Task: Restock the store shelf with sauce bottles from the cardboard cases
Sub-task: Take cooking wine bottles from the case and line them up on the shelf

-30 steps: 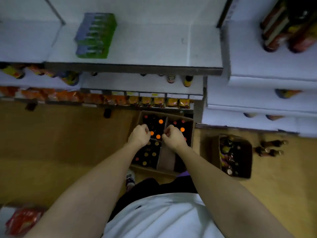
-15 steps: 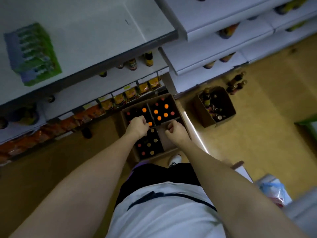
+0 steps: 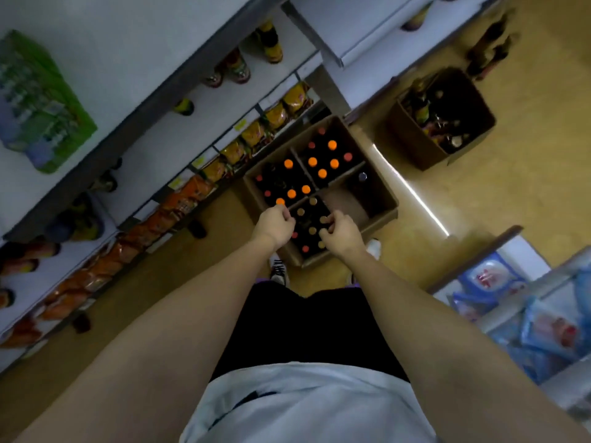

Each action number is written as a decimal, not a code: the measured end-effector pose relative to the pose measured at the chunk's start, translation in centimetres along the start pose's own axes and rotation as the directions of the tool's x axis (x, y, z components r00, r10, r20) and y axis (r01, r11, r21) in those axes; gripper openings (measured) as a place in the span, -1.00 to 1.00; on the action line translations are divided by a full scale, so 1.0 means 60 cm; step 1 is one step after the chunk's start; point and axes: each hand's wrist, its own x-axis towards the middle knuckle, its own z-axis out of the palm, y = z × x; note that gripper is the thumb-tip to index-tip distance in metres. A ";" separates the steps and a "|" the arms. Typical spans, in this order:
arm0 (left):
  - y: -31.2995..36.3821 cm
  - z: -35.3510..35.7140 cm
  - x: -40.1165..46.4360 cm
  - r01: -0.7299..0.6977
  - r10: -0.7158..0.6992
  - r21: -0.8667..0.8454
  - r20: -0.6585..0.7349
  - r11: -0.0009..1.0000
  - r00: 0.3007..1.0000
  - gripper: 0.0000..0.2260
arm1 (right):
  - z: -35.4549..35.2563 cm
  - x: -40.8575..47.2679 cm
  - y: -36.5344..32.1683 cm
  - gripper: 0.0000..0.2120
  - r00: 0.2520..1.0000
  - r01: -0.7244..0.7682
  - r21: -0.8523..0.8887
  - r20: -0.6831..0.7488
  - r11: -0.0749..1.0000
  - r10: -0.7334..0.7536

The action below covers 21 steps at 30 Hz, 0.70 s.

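Both fists curled above the near compartment: left hand [image 3: 275,226] and right hand [image 3: 339,233] over the divided cardboard case [image 3: 382,199] on the floor; whether either grasps a bottle cannot be told. Four compartments counted, bottles [image 3: 311,161] upright, orange caps pointing up. Second case [image 3: 479,105] well apart, contents murky. Shelf [image 3: 192,129] partly cut off.

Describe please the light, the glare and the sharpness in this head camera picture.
Head view: dim and soft throughout; a bright streak of glare lies on the floor beside the divided case; wide-angle bending tilts the shelves; the left hand and right hand are blurred, so their grip is unclear; the smaller case is dark inside.
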 end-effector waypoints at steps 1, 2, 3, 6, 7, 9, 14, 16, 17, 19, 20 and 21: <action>-0.005 0.007 0.011 -0.025 0.025 0.029 0.001 0.999 1.000 -0.83 | 0.017 0.003 0.007 -0.82 0.999 -0.032 0.018 -0.026 0.999 0.033; -0.012 0.017 0.026 -0.049 0.048 0.054 0.018 0.997 0.999 -0.84 | 0.032 0.007 0.014 -0.79 0.996 -0.057 0.035 -0.062 0.998 0.059; -0.020 0.026 0.042 -0.068 0.064 0.076 0.045 0.995 0.997 -0.85 | 0.048 0.011 0.021 -0.75 0.991 -0.081 0.061 -0.102 0.995 0.087; -0.050 0.050 0.096 -0.100 0.082 0.145 0.125 0.984 0.989 -0.90 | 0.101 0.034 0.045 -0.69 0.971 -0.140 0.129 -0.176 0.982 0.162; -0.061 0.058 0.113 -0.112 0.088 0.165 0.146 0.980 0.985 -0.91 | 0.121 0.046 0.056 -0.70 0.965 -0.161 0.146 -0.185 0.976 0.186; -0.082 0.072 0.146 -0.129 0.096 0.192 0.172 0.973 0.980 -0.92 | 0.158 0.072 0.075 -0.70 0.957 -0.187 0.166 -0.193 0.968 0.218; -0.137 0.110 0.238 -0.141 0.098 0.216 0.200 0.966 0.975 -0.86 | 0.234 0.157 0.112 -0.67 0.939 -0.226 0.223 -0.208 0.948 0.272; -0.156 0.122 0.264 -0.135 0.090 0.230 0.197 0.964 0.976 -0.83 | 0.253 0.184 0.120 -0.67 0.938 -0.233 0.232 -0.203 0.944 0.281; -0.167 0.131 0.282 -0.124 0.077 0.237 0.196 0.963 0.978 -0.82 | 0.266 0.205 0.128 -0.67 0.938 -0.236 0.242 -0.198 0.941 0.286; -0.190 0.151 0.321 -0.101 0.053 0.247 0.195 0.964 0.979 -0.81 | 0.289 0.244 0.146 -0.69 0.936 -0.250 0.247 -0.185 0.936 0.298; -0.202 0.162 0.340 -0.091 0.043 0.244 0.195 0.966 0.980 -0.82 | 0.300 0.263 0.154 -0.69 0.934 -0.258 0.244 -0.183 0.935 0.306; -0.211 0.172 0.360 -0.085 0.038 0.239 0.194 0.967 0.980 -0.84 | 0.309 0.284 0.162 -0.70 0.931 -0.269 0.241 -0.182 0.932 0.316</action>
